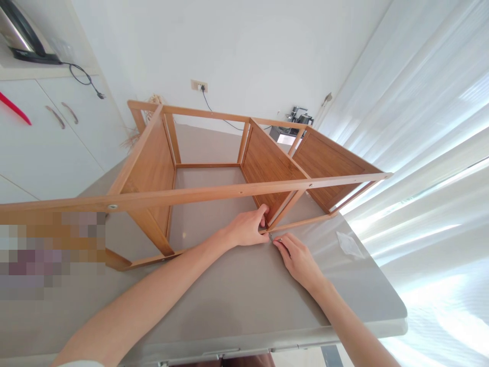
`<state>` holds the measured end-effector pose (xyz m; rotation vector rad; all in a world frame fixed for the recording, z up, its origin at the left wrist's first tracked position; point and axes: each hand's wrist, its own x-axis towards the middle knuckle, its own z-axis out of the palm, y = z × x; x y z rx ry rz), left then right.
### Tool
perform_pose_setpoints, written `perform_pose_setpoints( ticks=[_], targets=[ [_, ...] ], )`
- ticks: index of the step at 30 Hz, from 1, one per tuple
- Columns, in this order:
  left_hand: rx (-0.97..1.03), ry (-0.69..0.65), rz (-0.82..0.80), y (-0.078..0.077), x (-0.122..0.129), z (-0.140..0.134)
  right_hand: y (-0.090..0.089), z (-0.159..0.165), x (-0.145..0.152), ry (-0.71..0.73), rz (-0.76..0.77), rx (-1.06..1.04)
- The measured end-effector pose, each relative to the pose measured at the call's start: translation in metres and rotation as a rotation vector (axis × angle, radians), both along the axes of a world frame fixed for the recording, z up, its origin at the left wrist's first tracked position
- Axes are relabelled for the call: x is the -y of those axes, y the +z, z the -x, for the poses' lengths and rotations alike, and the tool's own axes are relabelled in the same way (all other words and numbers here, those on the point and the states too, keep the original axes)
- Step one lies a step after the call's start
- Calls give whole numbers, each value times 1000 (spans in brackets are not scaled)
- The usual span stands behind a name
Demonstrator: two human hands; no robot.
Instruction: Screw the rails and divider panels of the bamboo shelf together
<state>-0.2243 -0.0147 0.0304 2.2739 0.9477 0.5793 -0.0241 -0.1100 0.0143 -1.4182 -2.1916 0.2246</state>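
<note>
A wooden shelf [208, 191] lies sideways on the table [214, 290], apparently mid-fastening.
The left hand [249, 227] grips a lower joint [270, 226]; the right hand [298, 255] pinches a thin metal piece [271, 237] there, probably needing steady alignment next.

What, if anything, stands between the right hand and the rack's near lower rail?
No visible obstacle: a small metal tool in the right hand points toward the near lower rail; whether they touch is unclear. The left hand is close beside, not between.
</note>
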Motion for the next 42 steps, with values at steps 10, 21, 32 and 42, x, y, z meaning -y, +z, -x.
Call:
perform_pose_setpoints(
  ticks=[10,21,32,42],
  targets=[
    [9,4,-1,0,1,1,1,1,0,-5,-4,8],
    [3,-1,10,2,1,0,4,8,0,-21,-79,191],
    [-3,13,0,2,1,0,4,-9,-8,-215,176,-193],
    [5,10,-9,-1,1,0,-2,-19,-12,-218,36,-139]
  ],
)
